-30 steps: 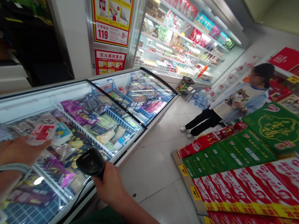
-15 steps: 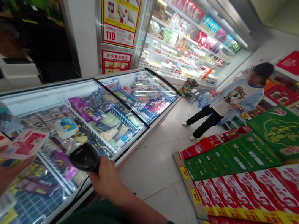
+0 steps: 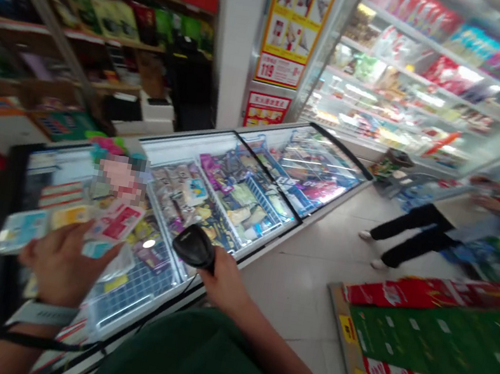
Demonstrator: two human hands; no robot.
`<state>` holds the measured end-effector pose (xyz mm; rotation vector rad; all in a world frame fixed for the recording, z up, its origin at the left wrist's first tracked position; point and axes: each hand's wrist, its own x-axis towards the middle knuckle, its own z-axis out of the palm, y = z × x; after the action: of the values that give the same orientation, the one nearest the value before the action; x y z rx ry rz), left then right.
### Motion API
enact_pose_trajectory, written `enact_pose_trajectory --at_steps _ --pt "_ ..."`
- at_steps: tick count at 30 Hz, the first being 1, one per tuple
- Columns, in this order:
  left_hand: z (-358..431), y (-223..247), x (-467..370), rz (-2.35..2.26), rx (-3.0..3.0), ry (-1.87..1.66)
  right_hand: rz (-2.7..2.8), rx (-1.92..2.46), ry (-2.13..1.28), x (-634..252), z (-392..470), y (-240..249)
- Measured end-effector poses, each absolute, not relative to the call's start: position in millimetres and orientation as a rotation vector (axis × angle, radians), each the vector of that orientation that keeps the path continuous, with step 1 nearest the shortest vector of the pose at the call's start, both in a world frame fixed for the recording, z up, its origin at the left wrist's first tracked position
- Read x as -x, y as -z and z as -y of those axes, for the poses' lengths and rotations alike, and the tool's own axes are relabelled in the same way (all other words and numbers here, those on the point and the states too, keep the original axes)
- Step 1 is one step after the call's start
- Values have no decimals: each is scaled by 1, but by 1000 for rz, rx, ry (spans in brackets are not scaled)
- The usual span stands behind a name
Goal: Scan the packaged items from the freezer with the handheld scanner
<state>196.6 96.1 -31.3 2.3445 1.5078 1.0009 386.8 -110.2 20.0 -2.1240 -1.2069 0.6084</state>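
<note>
My right hand (image 3: 226,283) is closed round the grip of a black handheld barcode scanner (image 3: 193,247), its head pointing left over the freezer's front edge. My left hand (image 3: 66,264), with a grey band on the wrist, grips a flat red-and-white packet (image 3: 116,223) between thumb and fingers above the glass. A blue-and-white packet (image 3: 22,231) lies to the left of this hand, and an orange-and-white one (image 3: 70,217) shows just behind its fingers. Under both hands is a glass-topped chest freezer (image 3: 262,250) with bagged goods in wire baskets.
A person (image 3: 431,225) stands in the aisle at the right, partly blurred. Stacked red and green boxes (image 3: 437,330) line the right side. A lit refrigerated shelf (image 3: 409,79) stands at the back, dark shelves (image 3: 111,40) at the left. A cable (image 3: 105,351) runs along the freezer's front.
The view has swung left, so the freezer and both hands appear farther right. More of the left hand and the packets around it shows. Each hand keeps its hold.
</note>
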Motion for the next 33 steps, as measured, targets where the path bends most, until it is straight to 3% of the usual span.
enact_pose_trajectory --at_steps 5,20,33 --pt "-98 32 -160 -1542 -2613 -1016 1348 1958 -696 -376 101 -29" --pt "-77 29 -140 -1509 -2680 -1159 1583 1861 -747 -361 88 -40" --pt "-71 26 -142 -1588 -2671 -1022 1563 1916 -782 -362 90 -39"
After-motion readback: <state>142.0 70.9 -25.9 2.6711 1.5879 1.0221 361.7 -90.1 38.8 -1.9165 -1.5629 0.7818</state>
